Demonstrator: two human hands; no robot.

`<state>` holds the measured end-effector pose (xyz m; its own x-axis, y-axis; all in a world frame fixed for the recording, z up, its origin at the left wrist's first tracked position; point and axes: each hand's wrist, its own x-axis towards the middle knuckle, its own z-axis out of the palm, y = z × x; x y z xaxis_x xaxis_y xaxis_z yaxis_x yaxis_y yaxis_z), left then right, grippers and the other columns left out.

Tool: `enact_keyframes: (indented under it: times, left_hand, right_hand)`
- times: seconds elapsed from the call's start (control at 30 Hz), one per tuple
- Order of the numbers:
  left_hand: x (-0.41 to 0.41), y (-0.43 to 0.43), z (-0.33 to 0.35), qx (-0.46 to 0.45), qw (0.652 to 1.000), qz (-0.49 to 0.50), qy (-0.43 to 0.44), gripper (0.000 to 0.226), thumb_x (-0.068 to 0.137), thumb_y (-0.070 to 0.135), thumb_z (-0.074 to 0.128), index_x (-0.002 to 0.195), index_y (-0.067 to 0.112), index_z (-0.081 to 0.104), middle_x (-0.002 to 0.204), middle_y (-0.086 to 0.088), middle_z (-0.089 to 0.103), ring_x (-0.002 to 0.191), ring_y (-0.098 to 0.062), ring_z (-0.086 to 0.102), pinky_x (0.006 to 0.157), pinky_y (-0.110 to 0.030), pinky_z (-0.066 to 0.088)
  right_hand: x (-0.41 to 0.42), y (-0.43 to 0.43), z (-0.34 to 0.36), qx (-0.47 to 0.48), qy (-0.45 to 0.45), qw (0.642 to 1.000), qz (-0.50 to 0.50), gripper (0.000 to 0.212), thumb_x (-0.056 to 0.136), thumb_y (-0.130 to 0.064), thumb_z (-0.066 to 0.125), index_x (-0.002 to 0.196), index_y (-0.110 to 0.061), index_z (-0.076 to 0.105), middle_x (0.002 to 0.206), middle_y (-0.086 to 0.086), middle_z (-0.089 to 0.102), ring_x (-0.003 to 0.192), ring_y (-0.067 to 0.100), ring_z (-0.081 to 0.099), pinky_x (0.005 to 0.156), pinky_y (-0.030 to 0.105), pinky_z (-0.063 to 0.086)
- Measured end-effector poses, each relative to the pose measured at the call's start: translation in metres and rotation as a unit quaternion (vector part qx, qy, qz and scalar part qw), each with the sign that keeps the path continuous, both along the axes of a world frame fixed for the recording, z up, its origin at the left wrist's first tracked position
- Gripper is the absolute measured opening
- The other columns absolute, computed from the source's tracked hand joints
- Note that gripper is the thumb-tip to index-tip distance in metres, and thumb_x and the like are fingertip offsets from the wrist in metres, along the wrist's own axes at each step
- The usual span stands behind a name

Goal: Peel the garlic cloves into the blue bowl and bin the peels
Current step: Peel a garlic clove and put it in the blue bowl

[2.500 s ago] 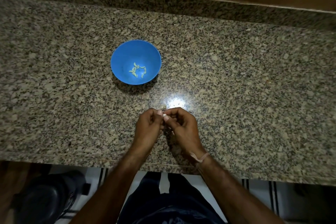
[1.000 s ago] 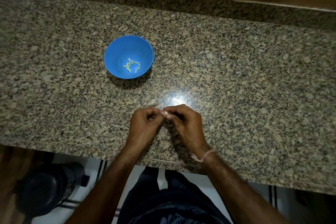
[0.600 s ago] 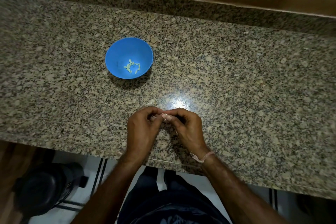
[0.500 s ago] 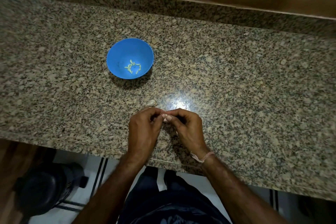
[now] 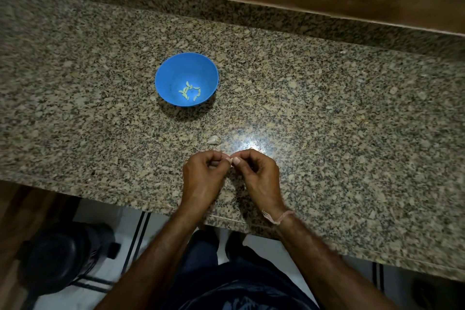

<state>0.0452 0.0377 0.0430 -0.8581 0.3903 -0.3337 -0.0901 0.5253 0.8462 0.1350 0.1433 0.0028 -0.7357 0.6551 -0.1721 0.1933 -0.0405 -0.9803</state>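
A blue bowl point(image 5: 173, 70) stands on the granite counter with several peeled garlic cloves point(image 5: 188, 90) at its bottom. Nearer to me, my left hand point(image 5: 202, 178) and my right hand point(image 5: 259, 178) meet fingertip to fingertip over the counter's front part. Both pinch one small pale garlic clove point(image 5: 229, 159), mostly hidden by the fingertips. A pale scrap of garlic peel point(image 5: 214, 139) lies on the counter just beyond my hands, between them and the bowl.
The speckled granite counter point(image 5: 327, 121) ends in a front edge just under my wrists. A raised granite backsplash and a wooden wall run along the back. A black bin point(image 5: 60, 257) stands on the floor at the lower left.
My hands have stayed together at the counter's front, working the clove with small finger movements. The view has shifted slightly; the bowl has not moved on the counter.
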Motion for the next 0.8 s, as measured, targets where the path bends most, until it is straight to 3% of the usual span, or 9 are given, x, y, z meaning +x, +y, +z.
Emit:
enact_keyframes:
  times: [0.1,0.3,0.53,0.63,0.8]
  left_hand:
    - [0.000,-0.003,0.001,0.059,0.995,0.036,-0.076,0.005,0.093,0.016,0.075,0.091,0.015,0.079,0.075,-0.002,0.077,0.071,-0.013,0.075,0.061,-0.020,0.056]
    - [-0.010,-0.012,0.001,0.092,0.990,0.007,-0.111,0.007,0.095,0.018,0.073,0.096,0.015,0.080,0.078,-0.004,0.078,0.074,-0.015,0.075,0.071,-0.034,0.060]
    - [-0.025,-0.025,0.014,0.059,0.997,-0.051,-0.019,0.009,0.093,0.024,0.075,0.090,0.020,0.081,0.075,0.007,0.077,0.073,-0.006,0.074,0.067,-0.022,0.057]
    - [-0.032,-0.028,0.017,0.033,0.997,-0.071,0.013,0.007,0.091,0.023,0.076,0.086,0.024,0.081,0.076,0.011,0.076,0.074,-0.003,0.073,0.067,-0.019,0.057]
    - [-0.041,-0.034,0.013,0.033,0.996,-0.087,0.009,0.004,0.088,0.024,0.078,0.085,0.023,0.080,0.075,0.010,0.076,0.073,-0.003,0.072,0.066,-0.020,0.056]
  right_hand:
    - [-0.002,-0.004,0.006,-0.020,0.013,1.000,-0.005,0.011,0.097,-0.006,0.072,0.106,-0.007,0.079,0.101,0.000,0.079,0.097,0.013,0.075,0.086,0.029,0.061]
    - [-0.008,-0.009,0.010,0.002,0.007,1.000,-0.014,0.018,0.097,-0.010,0.072,0.113,-0.013,0.080,0.110,-0.001,0.077,0.107,0.014,0.073,0.092,0.039,0.061]
    - [-0.017,-0.023,0.021,0.025,0.024,0.999,0.004,0.020,0.097,-0.014,0.074,0.116,-0.015,0.079,0.109,-0.002,0.074,0.107,0.017,0.071,0.090,0.039,0.061]
    - [-0.020,-0.029,0.025,0.021,0.024,0.999,-0.012,0.017,0.095,-0.013,0.076,0.112,-0.016,0.077,0.100,-0.005,0.075,0.096,0.015,0.073,0.083,0.033,0.061]
    - [-0.022,-0.038,0.028,0.024,0.031,0.999,-0.031,0.010,0.094,-0.009,0.077,0.104,-0.010,0.075,0.095,-0.001,0.077,0.090,0.016,0.074,0.079,0.027,0.059]
